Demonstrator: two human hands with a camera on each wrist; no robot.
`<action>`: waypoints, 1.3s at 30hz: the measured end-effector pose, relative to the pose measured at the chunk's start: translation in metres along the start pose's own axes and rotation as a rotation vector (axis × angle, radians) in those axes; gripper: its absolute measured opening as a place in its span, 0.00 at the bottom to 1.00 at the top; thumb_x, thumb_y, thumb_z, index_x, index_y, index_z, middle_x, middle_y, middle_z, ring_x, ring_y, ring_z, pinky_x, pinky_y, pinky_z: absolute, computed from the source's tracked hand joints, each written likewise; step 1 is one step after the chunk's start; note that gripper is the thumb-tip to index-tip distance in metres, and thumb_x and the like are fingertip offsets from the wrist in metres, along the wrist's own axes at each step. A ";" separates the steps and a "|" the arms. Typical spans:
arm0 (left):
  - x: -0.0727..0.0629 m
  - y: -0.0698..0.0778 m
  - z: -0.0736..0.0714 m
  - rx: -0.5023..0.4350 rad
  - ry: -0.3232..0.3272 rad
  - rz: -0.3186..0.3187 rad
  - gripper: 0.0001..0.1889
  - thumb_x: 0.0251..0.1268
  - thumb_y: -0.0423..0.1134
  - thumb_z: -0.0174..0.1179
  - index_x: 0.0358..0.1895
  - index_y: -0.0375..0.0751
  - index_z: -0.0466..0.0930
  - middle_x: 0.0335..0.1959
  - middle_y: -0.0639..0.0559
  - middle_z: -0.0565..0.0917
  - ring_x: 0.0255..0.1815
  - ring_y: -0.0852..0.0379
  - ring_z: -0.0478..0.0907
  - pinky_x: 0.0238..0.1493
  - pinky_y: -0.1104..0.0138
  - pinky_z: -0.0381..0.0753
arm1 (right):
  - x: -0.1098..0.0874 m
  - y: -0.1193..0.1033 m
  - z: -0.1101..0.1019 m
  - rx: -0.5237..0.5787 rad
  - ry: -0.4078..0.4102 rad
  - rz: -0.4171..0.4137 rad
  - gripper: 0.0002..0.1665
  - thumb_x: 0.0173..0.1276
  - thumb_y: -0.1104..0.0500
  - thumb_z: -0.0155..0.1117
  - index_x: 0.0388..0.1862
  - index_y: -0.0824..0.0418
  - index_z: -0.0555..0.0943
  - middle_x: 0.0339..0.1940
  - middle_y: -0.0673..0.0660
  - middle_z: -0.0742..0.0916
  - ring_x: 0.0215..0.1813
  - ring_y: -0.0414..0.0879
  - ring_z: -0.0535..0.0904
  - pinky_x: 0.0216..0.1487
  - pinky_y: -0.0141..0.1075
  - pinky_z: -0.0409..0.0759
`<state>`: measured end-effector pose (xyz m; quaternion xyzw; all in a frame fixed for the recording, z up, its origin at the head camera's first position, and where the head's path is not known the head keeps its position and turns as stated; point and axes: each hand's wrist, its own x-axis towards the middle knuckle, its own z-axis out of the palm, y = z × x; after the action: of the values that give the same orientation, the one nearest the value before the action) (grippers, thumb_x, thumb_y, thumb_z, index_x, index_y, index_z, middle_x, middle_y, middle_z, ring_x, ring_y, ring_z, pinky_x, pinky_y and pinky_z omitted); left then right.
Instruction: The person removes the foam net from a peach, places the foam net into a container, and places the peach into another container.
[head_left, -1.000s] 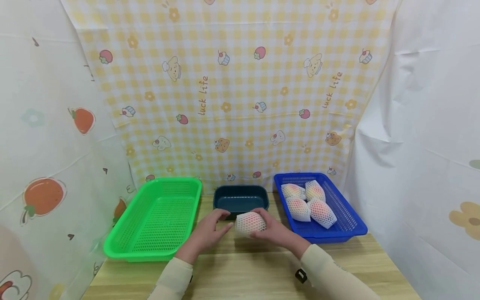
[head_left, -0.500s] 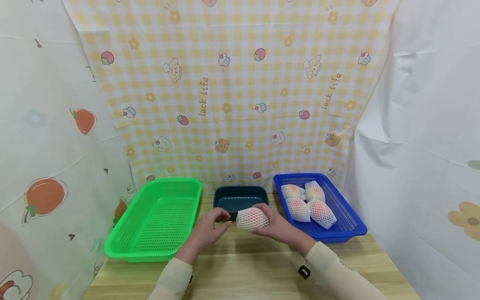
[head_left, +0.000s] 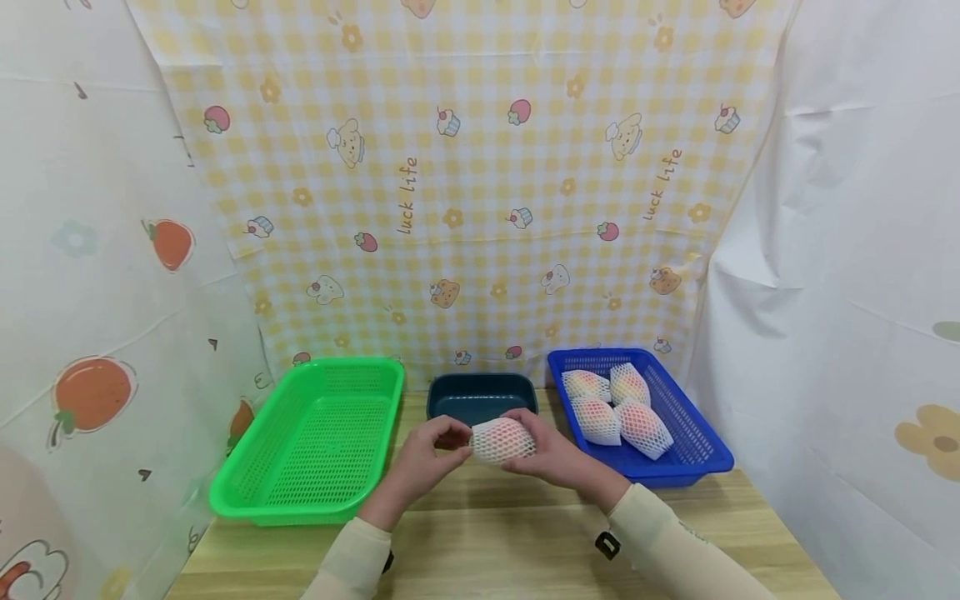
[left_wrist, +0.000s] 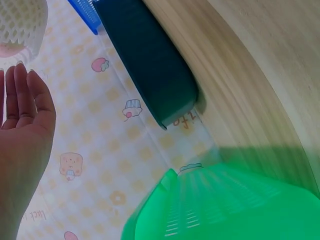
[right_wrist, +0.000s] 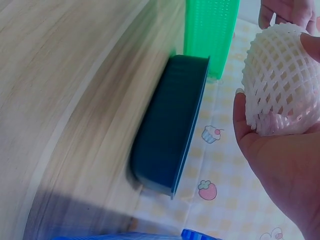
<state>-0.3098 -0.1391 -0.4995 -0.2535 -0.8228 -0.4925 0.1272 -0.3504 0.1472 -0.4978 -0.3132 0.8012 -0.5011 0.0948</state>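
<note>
Clasping netted fruit [head_left: 501,439] by its right end, right hand [head_left: 549,450], left hand [head_left: 426,460] opposite, pinch unclear.

- I have the right hand [right_wrist: 280,165] holding a foam-netted fruit [right_wrist: 280,80].
- I see the left hand [right_wrist: 292,11] just beyond the fruit; whether it touches, I can't tell.
- A dark box [right_wrist: 162,120] sits on the wooden counter [right_wrist: 75,100], a green basket [right_wrist: 211,35] past its far end.
- A blue basket [right_wrist: 125,237] edges in below, printed cloth [right_wrist: 235,200] at right.

cut off, left wrist: netted fruit [left_wrist: 21,22], green basket [left_wrist: 240,212] | right wrist: blue basket [right_wrist: 122,236]
</note>
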 end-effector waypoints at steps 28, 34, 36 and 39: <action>0.005 0.002 0.010 -0.147 -0.117 -0.067 0.26 0.66 0.31 0.79 0.65 0.47 0.81 0.60 0.51 0.82 0.61 0.43 0.82 0.61 0.50 0.88 | 0.002 -0.014 0.007 -0.080 -0.036 -0.028 0.41 0.71 0.46 0.82 0.77 0.42 0.71 0.65 0.50 0.83 0.58 0.49 0.82 0.57 0.45 0.83; 0.005 0.004 0.009 -0.133 -0.136 -0.092 0.29 0.67 0.33 0.79 0.68 0.48 0.79 0.61 0.50 0.81 0.61 0.50 0.81 0.61 0.47 0.88 | 0.004 -0.015 0.009 -0.062 -0.052 -0.030 0.42 0.70 0.47 0.82 0.77 0.43 0.71 0.66 0.50 0.81 0.59 0.50 0.81 0.58 0.44 0.83; 0.004 0.005 0.009 -0.134 -0.149 -0.094 0.30 0.67 0.32 0.78 0.70 0.48 0.78 0.62 0.49 0.80 0.60 0.51 0.82 0.59 0.50 0.89 | 0.005 -0.014 0.009 -0.064 -0.056 -0.031 0.42 0.70 0.48 0.82 0.77 0.43 0.71 0.66 0.50 0.81 0.59 0.49 0.81 0.58 0.43 0.84; 0.005 0.005 0.010 -0.146 -0.165 -0.091 0.32 0.67 0.30 0.76 0.72 0.47 0.76 0.63 0.47 0.79 0.60 0.50 0.82 0.56 0.56 0.90 | 0.006 -0.014 0.010 -0.079 -0.057 -0.040 0.41 0.70 0.48 0.82 0.77 0.43 0.72 0.65 0.50 0.82 0.59 0.48 0.81 0.57 0.42 0.84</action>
<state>-0.3109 -0.1272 -0.4987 -0.2642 -0.8031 -0.5338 0.0176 -0.3448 0.1321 -0.4895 -0.3468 0.8109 -0.4617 0.0949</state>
